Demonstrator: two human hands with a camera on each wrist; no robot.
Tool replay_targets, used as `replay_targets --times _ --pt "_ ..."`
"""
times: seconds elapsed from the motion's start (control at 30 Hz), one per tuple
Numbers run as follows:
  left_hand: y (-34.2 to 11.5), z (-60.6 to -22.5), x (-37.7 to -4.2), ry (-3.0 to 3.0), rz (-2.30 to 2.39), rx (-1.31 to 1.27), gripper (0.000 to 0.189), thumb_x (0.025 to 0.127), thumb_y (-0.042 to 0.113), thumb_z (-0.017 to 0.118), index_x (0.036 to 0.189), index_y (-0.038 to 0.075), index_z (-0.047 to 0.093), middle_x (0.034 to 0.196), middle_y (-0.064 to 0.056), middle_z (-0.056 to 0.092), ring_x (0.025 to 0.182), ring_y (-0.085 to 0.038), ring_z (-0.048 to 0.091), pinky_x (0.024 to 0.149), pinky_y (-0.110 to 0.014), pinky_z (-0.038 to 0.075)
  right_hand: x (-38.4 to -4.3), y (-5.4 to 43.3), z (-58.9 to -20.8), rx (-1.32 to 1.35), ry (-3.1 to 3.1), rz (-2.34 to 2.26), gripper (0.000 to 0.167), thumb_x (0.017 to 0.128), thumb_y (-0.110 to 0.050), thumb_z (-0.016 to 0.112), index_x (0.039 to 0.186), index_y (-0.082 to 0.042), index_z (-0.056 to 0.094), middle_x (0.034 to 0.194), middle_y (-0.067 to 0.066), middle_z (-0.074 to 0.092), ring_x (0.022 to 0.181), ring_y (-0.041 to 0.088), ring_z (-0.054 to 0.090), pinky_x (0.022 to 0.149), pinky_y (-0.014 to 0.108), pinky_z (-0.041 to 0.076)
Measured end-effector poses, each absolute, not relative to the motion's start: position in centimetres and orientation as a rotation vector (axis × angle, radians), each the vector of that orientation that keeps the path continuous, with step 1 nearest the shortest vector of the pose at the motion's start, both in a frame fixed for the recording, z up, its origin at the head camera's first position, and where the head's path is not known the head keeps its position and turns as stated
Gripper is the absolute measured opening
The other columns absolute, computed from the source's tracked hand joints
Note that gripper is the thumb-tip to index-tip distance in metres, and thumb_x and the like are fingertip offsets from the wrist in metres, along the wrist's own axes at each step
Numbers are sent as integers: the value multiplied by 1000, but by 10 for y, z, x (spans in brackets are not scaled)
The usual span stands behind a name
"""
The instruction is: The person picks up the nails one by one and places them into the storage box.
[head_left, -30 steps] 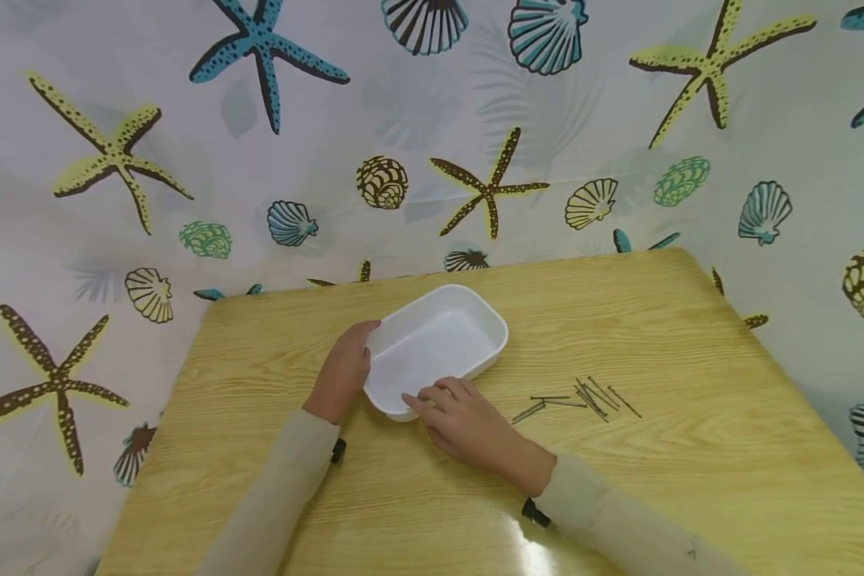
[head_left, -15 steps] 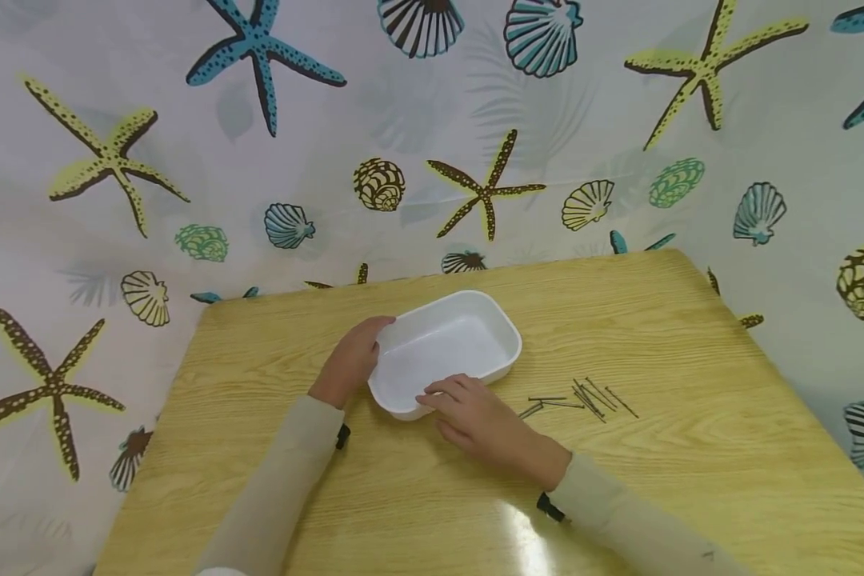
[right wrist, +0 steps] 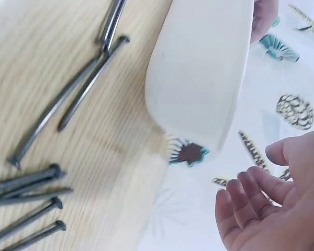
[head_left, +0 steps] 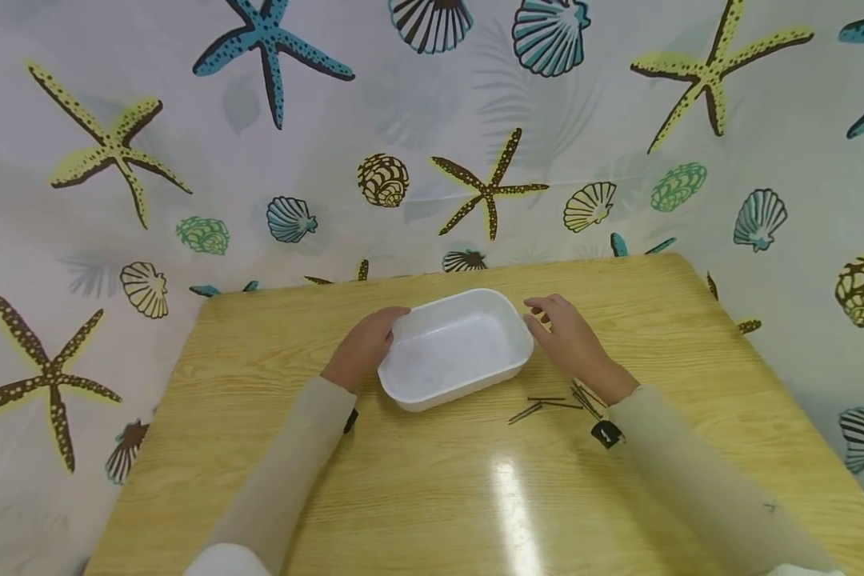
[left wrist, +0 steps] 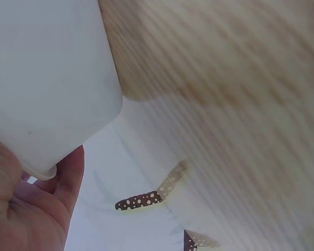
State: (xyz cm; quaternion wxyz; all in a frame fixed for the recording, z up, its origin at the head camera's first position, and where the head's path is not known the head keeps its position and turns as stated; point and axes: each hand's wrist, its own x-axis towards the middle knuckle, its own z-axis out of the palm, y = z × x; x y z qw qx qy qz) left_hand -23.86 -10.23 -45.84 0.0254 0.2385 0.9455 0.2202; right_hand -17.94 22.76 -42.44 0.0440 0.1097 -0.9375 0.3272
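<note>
A white rectangular plastic tray (head_left: 461, 352) with rounded corners stands near the middle of the table, nothing inside it. At its left end my left hand (head_left: 363, 346) grips the rim; the left wrist view has the thumb and fingers on either side of the tray's rim (left wrist: 42, 171). My right hand (head_left: 565, 336) hovers by the tray's right end, fingers loosely bent and holding nothing. In the right wrist view a gap shows between that hand (right wrist: 277, 193) and the tray wall (right wrist: 199, 78). Several dark nails (head_left: 547, 402) lie below the right forearm, some partly hidden by it.
The wood-grain table (head_left: 418, 496) ends at the back against a cloth (head_left: 418, 104) printed with starfish and shells. The right sleeve (head_left: 698, 464) crosses above the table's right side. Loose nails (right wrist: 47, 120) lie on the wood close to the tray.
My right hand has gone from the tray's near rim to beside its right end. The tray has shifted slightly right and turned a little, my left hand staying on it.
</note>
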Motion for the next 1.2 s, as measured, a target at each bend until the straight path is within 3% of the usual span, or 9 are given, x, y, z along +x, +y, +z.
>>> replay_targets --times 0.23,0.4,0.53,0.7,0.83,1.03,1.2 --pt "-92 -457 -253 2931 550 806 43 96 9 48 139 17 43 138 0 46 125 -18 44 100 -34 35 -210 226 -434 275 -2969 955 46 98 -34 45 130 -2 49 108 15 49 84 25 51 71 39 45" --pt "-87 -455 -258 2945 479 866 48 94 13 54 140 21 42 132 0 52 115 -18 53 94 -34 41 -224 217 -436 204 -2957 915 44 97 -32 47 129 -3 49 104 14 43 82 25 47 68 38 42" --pt "-85 -456 -259 2951 440 925 50 92 18 57 139 24 41 128 0 55 109 -17 56 91 -34 43 -231 217 -447 147 -2977 960 40 97 -20 46 131 0 46 106 17 42 87 27 49 74 41 45" --pt "-85 -459 -262 2965 446 950 49 92 23 57 139 26 43 134 3 51 114 -16 54 93 -34 42 -233 219 -460 125 -2951 1054 38 98 -12 41 131 7 44 110 21 44 97 31 50 86 44 44" --pt "-84 -459 -265 2998 449 972 48 92 24 58 138 25 46 137 4 48 118 -17 51 95 -35 41 -232 217 -461 133 -2905 1019 38 97 -10 41 129 9 45 109 23 45 96 33 51 86 46 43" --pt "-80 -455 -258 2969 516 778 48 93 27 55 140 27 43 143 4 41 127 -18 42 100 -37 36 -231 214 -461 96 -2924 944 38 97 -10 41 131 7 46 105 21 45 89 30 51 81 44 45" --pt "-74 -456 -242 3012 657 531 53 95 29 52 143 12 36 144 -4 39 130 -21 37 101 -38 34 -230 214 -463 91 -2909 917 38 96 -9 43 130 7 47 105 21 46 88 29 51 79 43 45"
